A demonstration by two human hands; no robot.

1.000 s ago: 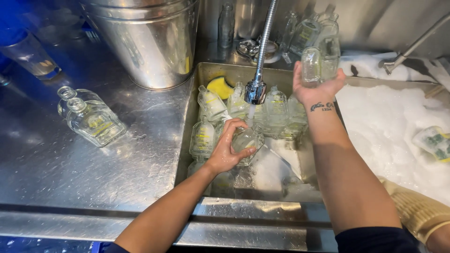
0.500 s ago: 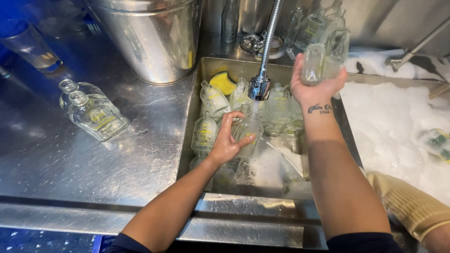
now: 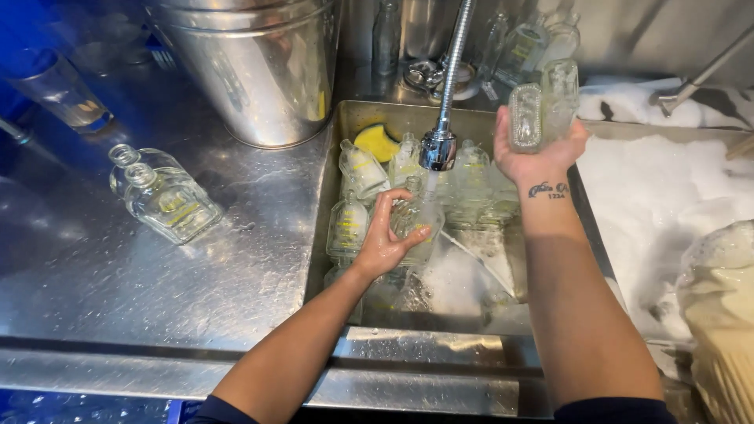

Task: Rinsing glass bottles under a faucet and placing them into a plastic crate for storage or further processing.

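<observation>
Water from the tap head (image 3: 437,149) runs straight down onto the small glass bottle (image 3: 414,222) that our left hand (image 3: 385,243) grips over the sink (image 3: 330,235), fingers curled and clamped round its body with the thumb across the near side; half a second ago that bottle sat a little lower and further from the stream, so we have brought it up under the flow and the rinse is now under way, as we judge it. Our right hand (image 3: 538,157) is raised beside the tap, to the far right of our left fingertips, and its fingers are closed on two clear ribbed bottles (image 3: 542,114) held upright side by side, much as they were a moment back, only lifted slightly higher. Below and behind our left fingers more labelled bottles (image 3: 349,224) lie crowded in the basin, with a yellow sponge (image 3: 375,143) at the far corner. Well to the left of that hand, two washed bottles (image 3: 161,196) rest on the steel counter (image 3: 196,290), near a large steel bucket (image 3: 251,71). Right of our right wrist, foam (image 3: 652,212) fills the neighbouring basin
</observation>
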